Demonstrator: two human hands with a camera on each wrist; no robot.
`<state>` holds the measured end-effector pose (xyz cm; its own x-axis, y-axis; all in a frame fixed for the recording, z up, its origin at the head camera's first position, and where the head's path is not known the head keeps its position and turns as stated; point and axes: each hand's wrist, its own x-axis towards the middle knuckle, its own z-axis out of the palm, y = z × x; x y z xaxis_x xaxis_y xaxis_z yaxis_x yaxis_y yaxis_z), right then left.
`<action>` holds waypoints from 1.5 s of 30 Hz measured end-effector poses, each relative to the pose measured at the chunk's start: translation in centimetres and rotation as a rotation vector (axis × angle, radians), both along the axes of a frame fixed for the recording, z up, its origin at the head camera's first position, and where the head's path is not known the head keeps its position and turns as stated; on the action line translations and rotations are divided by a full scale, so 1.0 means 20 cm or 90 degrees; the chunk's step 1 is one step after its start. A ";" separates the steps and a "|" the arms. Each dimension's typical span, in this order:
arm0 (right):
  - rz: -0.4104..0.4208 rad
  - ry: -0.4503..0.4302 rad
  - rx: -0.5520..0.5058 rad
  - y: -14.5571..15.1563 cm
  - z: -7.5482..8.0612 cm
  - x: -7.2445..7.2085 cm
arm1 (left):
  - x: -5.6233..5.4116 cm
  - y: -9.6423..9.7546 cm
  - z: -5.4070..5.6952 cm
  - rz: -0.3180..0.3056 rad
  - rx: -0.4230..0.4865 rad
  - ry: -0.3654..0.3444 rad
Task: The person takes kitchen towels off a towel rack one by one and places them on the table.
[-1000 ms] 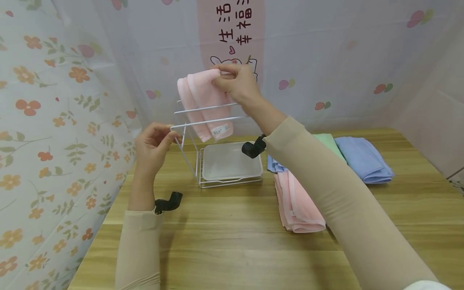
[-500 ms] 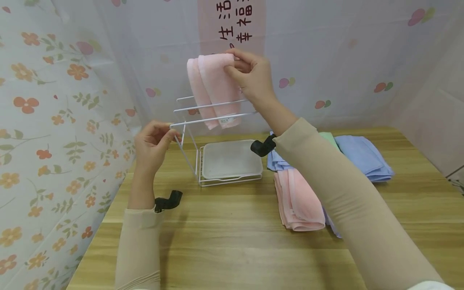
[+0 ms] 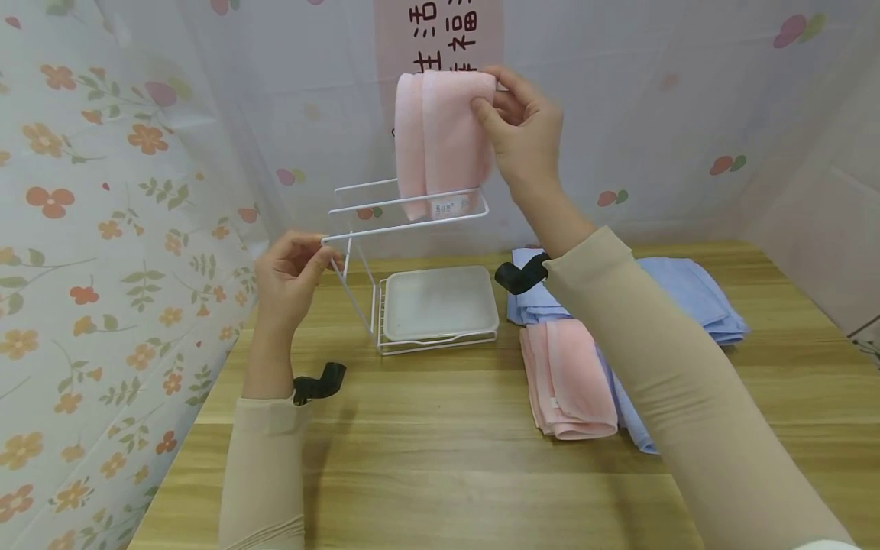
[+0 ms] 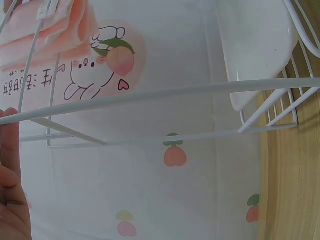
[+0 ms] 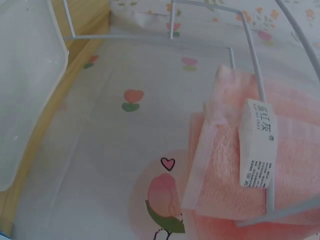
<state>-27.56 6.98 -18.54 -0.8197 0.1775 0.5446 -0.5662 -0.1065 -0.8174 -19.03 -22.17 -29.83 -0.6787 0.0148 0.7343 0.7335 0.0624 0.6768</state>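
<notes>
A white wire rack (image 3: 406, 228) stands on the wooden table. My left hand (image 3: 290, 279) holds its upper left front corner between thumb and fingers. Above the rack, my right hand (image 3: 529, 134) pinches the top right corner of a folded pink towel (image 3: 454, 126). The towel hangs down, and its labelled lower end is at the level of the rack's top bars. In the right wrist view, a top bar passes along the towel's white label (image 5: 257, 145). The left wrist view shows a few of my left fingers (image 4: 9, 145) at the bar's end.
A white tray (image 3: 440, 302) sits in the rack's base. To the right lie a folded pink towel (image 3: 574, 382) and blue towels (image 3: 687, 294), partly hidden by my right arm. A floral curtain (image 3: 137, 229) hangs at the left, a printed cloth (image 3: 584, 114) behind.
My right hand has moved up and to the right, lifting the pink towel higher, so less of it hangs below the top bars. My left hand stays on the rack's corner.
</notes>
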 end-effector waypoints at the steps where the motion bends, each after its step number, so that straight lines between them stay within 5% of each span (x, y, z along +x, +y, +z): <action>1: -0.006 0.003 -0.013 0.01 0.01 0.00 | 0.00 0.00 0.00 0.001 -0.002 0.003; 19: 0.015 -0.019 -0.288 0.21 0.17 0.12 | 0.01 0.00 0.00 -0.015 0.019 0.039; 31: 0.000 -0.113 -0.291 0.38 0.12 0.20 | 0.01 0.00 -0.01 0.020 0.008 0.051; 45: -0.086 -0.141 -0.087 0.59 -0.15 0.36 | 0.02 0.00 0.00 -0.002 0.025 0.035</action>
